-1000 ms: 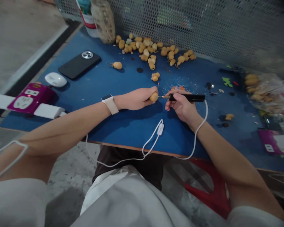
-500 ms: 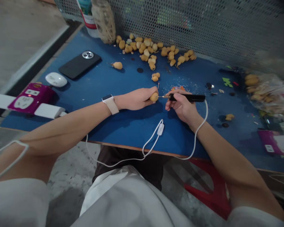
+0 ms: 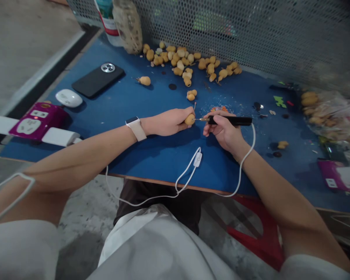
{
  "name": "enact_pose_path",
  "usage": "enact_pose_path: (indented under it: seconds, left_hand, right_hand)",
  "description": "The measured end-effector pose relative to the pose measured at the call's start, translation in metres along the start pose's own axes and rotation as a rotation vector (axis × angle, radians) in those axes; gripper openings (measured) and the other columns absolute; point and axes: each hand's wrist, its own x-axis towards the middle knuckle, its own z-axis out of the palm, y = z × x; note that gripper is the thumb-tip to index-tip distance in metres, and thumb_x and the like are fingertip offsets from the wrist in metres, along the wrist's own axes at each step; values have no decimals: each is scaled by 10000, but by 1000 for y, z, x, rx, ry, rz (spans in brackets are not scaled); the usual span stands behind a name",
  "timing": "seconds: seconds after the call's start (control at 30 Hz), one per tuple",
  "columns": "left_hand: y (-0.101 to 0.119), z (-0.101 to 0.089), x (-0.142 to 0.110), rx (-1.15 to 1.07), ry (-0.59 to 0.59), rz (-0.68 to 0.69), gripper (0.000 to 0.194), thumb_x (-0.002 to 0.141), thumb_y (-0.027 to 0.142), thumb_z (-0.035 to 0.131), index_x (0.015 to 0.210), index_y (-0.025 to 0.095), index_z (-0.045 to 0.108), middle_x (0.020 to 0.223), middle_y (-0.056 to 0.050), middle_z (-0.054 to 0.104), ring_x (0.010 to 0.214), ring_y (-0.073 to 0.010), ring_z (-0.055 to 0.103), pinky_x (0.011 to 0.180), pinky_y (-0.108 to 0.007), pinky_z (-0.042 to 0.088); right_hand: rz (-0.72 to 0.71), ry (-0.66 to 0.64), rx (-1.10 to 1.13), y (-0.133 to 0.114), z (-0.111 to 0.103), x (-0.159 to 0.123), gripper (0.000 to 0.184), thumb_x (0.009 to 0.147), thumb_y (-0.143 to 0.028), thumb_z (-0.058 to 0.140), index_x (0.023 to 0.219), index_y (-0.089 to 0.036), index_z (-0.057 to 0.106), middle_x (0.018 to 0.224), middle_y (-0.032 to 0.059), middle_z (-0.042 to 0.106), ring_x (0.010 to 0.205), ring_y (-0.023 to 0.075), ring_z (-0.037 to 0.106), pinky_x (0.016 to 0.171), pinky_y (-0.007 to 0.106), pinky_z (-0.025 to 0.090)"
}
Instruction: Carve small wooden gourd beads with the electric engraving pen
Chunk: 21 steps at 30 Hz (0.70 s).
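Note:
My left hand (image 3: 175, 121) is closed around a small tan gourd (image 3: 189, 119), with its rounded end showing past the fingers. In my right hand (image 3: 226, 132) lies a black pen-shaped electric tool (image 3: 236, 121), held like a pen and pointing left. Its thin metal tip reaches the gourd's end; whether it has gone into the surface is too small to tell. From the tool's back end a white cord (image 3: 252, 144) runs down past my wrist to an inline switch (image 3: 197, 159). Just beyond my hands lie a pair of small gourds (image 3: 191, 95) and some orange bits (image 3: 218, 109).
Many gourds (image 3: 181, 58) lie along the mesh panel (image 3: 251, 42) behind the blue table (image 3: 154, 155). A phone (image 3: 97, 81), a white mouse-like case (image 3: 69, 98) and a purple power strip (image 3: 41, 121) sit left. Far right is a plastic bag (image 3: 332, 116) with gourds.
Almost nothing differs. The tool and my right hand have shifted very slightly left; the gourd stays in my left hand.

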Motion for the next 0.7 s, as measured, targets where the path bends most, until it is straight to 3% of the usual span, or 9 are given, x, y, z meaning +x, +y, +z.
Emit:
enact_pose_path:
  seconds: [0.7]
  left_hand:
    - [-1,1,0,0,3,0,167,1103,239,610,1099,257,444,991,-54,717,836,-210,659,771,-292,447]
  right_hand:
    - [4,-7,-34,2,-2,2,391,875,-608,944,947,-241,828,671,-23,751,553,163,725,571,304,630]
